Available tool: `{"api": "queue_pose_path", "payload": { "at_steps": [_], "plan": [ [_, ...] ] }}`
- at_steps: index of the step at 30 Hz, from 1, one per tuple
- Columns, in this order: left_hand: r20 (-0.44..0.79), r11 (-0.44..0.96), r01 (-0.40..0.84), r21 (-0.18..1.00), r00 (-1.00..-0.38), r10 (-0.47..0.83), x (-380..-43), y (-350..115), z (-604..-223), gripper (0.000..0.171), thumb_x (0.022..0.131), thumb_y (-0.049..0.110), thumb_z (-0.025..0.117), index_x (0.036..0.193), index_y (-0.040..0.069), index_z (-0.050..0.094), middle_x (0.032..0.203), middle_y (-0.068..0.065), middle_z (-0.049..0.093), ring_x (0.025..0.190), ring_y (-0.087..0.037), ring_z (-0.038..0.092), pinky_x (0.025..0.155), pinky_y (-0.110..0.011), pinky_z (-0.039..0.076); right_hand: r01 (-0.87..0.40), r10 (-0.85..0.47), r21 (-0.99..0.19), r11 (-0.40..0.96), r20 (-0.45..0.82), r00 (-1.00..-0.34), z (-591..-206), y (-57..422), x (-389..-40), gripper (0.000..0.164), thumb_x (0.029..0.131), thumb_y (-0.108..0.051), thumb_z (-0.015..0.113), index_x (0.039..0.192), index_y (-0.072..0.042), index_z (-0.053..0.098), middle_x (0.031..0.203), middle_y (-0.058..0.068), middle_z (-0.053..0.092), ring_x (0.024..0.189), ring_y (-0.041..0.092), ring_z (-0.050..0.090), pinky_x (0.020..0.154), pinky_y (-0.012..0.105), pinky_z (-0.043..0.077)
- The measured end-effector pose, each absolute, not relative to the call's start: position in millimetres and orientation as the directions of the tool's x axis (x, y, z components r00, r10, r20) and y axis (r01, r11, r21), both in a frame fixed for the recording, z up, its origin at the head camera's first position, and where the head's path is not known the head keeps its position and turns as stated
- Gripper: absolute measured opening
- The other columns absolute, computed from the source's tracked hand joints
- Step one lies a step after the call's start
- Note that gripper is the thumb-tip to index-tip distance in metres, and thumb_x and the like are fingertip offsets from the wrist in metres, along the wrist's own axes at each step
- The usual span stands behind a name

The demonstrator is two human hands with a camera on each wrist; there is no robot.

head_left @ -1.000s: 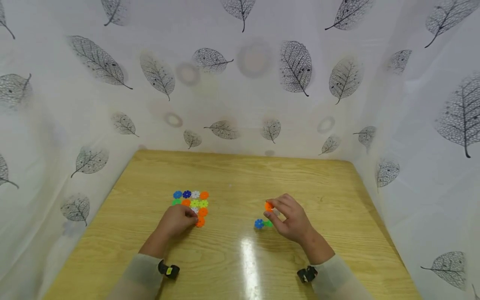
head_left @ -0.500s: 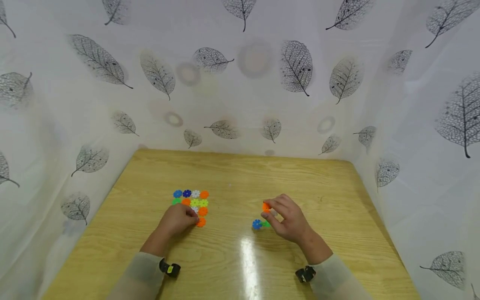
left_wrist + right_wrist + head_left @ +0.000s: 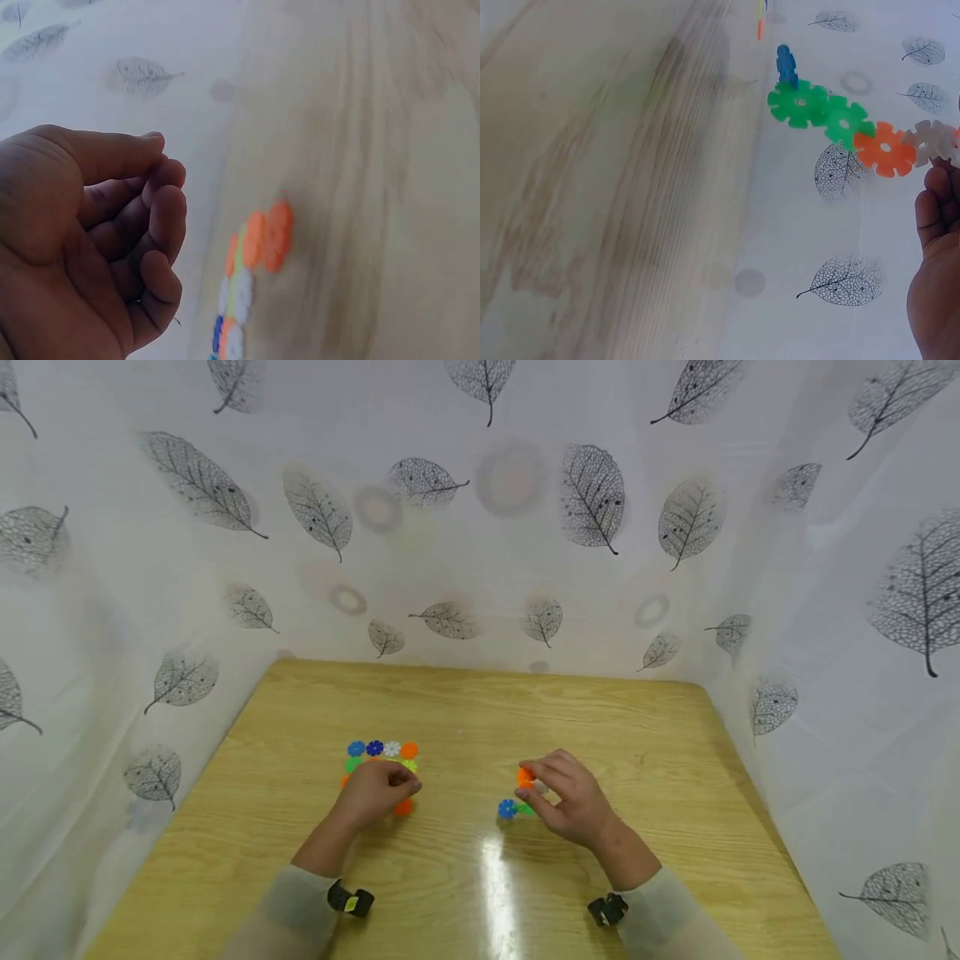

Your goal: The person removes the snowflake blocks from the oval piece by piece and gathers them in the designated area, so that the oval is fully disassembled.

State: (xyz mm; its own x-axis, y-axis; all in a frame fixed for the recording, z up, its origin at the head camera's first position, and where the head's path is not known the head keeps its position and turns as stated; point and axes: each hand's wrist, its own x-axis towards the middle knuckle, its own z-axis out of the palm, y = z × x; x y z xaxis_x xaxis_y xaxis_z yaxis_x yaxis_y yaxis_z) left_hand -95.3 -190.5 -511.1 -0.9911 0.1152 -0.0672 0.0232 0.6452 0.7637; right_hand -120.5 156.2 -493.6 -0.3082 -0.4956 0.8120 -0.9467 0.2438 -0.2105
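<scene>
My left hand [image 3: 375,793] is raised over a group of flat plastic snowflake discs [image 3: 374,748] laid in rows on the table, covering part of them. Its fingers are curled with the thumb tip against the index finger, and the left wrist view shows nothing between them. To the right, my right hand [image 3: 573,802] pinches a chain of joined snowflake discs [image 3: 507,809] above the table. In the right wrist view the chain runs from a blue disc [image 3: 786,65] through two green discs [image 3: 799,103], an orange disc [image 3: 885,150] and a whitish disc [image 3: 930,141] near the fingertips.
The wooden table [image 3: 480,718] is enclosed by a pale sheet [image 3: 480,543] printed with leaf shapes at the back and sides. Dark straps with small devices [image 3: 351,900] sit on both wrists. A bright reflection crosses the table's front middle.
My left hand has come away from the orange disc at the near corner of the rows, moving up and slightly right. My right hand has shifted slightly left with the chain.
</scene>
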Motion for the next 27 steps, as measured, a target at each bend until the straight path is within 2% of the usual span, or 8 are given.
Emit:
{"api": "queue_pose_path", "payload": {
  "at_steps": [3,10,12,17,22,27],
  "plan": [
    [-0.046,0.614,0.068,0.787,-0.985,0.168,-93.5,-178.7,-503.3,0.011,0.097,0.028,0.076,0.097,0.018,0.080,0.090,0.009,0.073,0.082,-0.010,0.066,0.075,-0.034,0.056,-0.950,-0.502,-0.202,0.238,0.812,-0.298,-493.9,155.2,-120.4,0.037,0.103,-0.029,0.069,0.119,0.003,0.073,0.100,0.005,0.074,0.084,0.021,0.064,0.073,0.033,0.053],
    [-0.006,0.544,0.162,0.823,-0.956,0.295,-88.3,-152.0,-486.7,0.022,0.102,0.034,0.068,0.104,0.016,0.080,0.094,0.003,0.073,0.080,-0.014,0.065,0.070,-0.035,0.054,-0.959,-0.520,-0.181,0.216,0.811,-0.270,-492.0,151.7,-119.5,0.038,0.102,-0.029,0.069,0.121,0.003,0.073,0.099,0.005,0.073,0.083,0.020,0.064,0.071,0.032,0.053],
    [-0.006,0.518,0.166,0.839,-0.949,0.315,-88.4,-145.4,-485.3,0.023,0.103,0.037,0.067,0.101,0.018,0.079,0.094,-0.001,0.074,0.078,-0.017,0.065,0.067,-0.035,0.054,-0.963,-0.524,-0.176,0.203,0.812,-0.259,-491.1,150.0,-118.5,0.038,0.102,-0.028,0.070,0.121,0.004,0.073,0.100,0.005,0.073,0.083,0.020,0.064,0.072,0.032,0.053],
    [0.007,0.442,0.170,0.881,-0.938,0.347,-91.2,-130.1,-483.4,0.029,0.104,0.045,0.062,0.096,0.021,0.078,0.089,-0.002,0.073,0.076,-0.019,0.066,0.066,-0.034,0.057,-0.968,-0.537,-0.163,0.193,0.807,-0.243,-490.7,145.3,-118.0,0.038,0.099,-0.027,0.074,0.121,0.003,0.073,0.102,0.006,0.073,0.084,0.020,0.064,0.073,0.032,0.054],
    [0.031,0.344,0.171,0.923,-0.926,0.375,-92.3,-117.1,-484.3,0.034,0.106,0.044,0.060,0.099,0.017,0.078,0.091,-0.003,0.073,0.084,-0.031,0.070,0.073,-0.041,0.060,-0.967,-0.559,-0.153,0.202,0.793,-0.242,-490.0,141.4,-118.3,0.040,0.098,-0.029,0.075,0.123,0.002,0.072,0.104,0.005,0.073,0.085,0.018,0.064,0.074,0.031,0.054],
    [0.049,0.338,0.197,0.920,-0.915,0.400,-91.9,-108.0,-484.2,0.036,0.106,0.045,0.059,0.094,0.016,0.077,0.086,-0.002,0.072,0.080,-0.028,0.069,0.070,-0.038,0.058,-0.967,-0.578,-0.136,0.214,0.781,-0.238,-489.2,138.0,-118.5,0.042,0.097,-0.031,0.076,0.124,0.002,0.072,0.106,0.005,0.074,0.086,0.018,0.064,0.075,0.033,0.054]
  ]
}}
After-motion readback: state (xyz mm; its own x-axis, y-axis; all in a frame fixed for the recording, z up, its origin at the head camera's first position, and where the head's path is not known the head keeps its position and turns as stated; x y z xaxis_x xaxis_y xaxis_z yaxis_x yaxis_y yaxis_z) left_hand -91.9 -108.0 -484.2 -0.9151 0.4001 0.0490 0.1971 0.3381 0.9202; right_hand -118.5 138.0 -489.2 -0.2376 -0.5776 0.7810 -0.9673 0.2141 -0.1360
